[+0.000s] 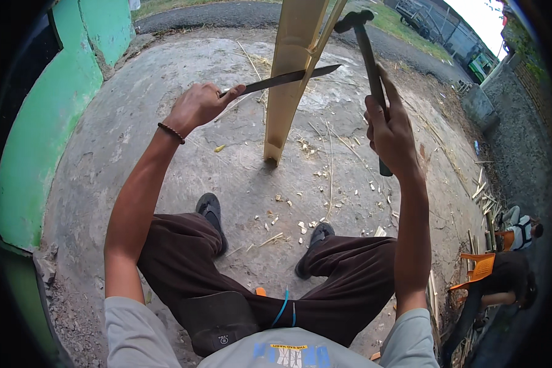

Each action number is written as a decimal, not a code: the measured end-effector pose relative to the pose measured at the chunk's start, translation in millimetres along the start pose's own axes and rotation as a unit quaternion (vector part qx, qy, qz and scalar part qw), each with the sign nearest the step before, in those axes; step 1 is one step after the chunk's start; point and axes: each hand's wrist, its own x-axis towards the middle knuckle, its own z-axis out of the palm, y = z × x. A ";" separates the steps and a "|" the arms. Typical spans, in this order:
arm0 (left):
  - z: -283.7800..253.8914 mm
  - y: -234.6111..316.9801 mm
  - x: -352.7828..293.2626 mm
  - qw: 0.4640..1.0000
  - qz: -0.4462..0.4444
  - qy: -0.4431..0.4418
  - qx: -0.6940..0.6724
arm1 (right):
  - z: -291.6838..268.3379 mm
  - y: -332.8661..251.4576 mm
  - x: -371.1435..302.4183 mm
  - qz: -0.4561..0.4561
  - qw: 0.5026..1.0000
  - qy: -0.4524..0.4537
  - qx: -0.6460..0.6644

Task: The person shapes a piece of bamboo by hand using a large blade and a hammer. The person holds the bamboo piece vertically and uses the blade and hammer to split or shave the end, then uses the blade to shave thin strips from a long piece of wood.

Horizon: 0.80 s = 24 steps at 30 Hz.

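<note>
Grasps a knife (280, 80) in left hand (197, 105) across bamboo (283, 113) at upper centre and, upper right, a hammer (368, 56) in right hand (389, 132), head-up, likely for swing room.

The floor (129, 104) is worn grey concrete and fills the frame's centre. A chipped green wall (40, 159) occupies the left side. A dark paved road (208, 18) crosses the top. Orange chairs (478, 268) stand at lower right. Illumination: daylight, bright sky (481, 18) at upper right.
</note>
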 end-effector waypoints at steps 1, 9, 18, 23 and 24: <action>2.5 -0.4 0.5 1.000 0.002 0.001 0.000 | -1.5 0.2 -0.8 -0.068 0.997 0.037 0.015; 1.3 9.2 7.9 1.000 0.007 -0.015 0.011 | 33.3 74.0 -4.8 0.028 0.977 -0.127 -0.170; 7.4 -1.3 13.6 0.998 0.009 -0.040 0.048 | -17.7 11.3 -4.8 -0.044 0.992 0.113 0.040; 4.5 18.5 11.4 0.997 0.023 -0.042 0.055 | 7.0 30.4 -2.5 0.007 0.989 0.044 -0.139; 4.0 22.7 9.5 0.997 0.020 -0.039 0.068 | 24.6 40.8 -0.4 0.023 0.983 -0.022 -0.182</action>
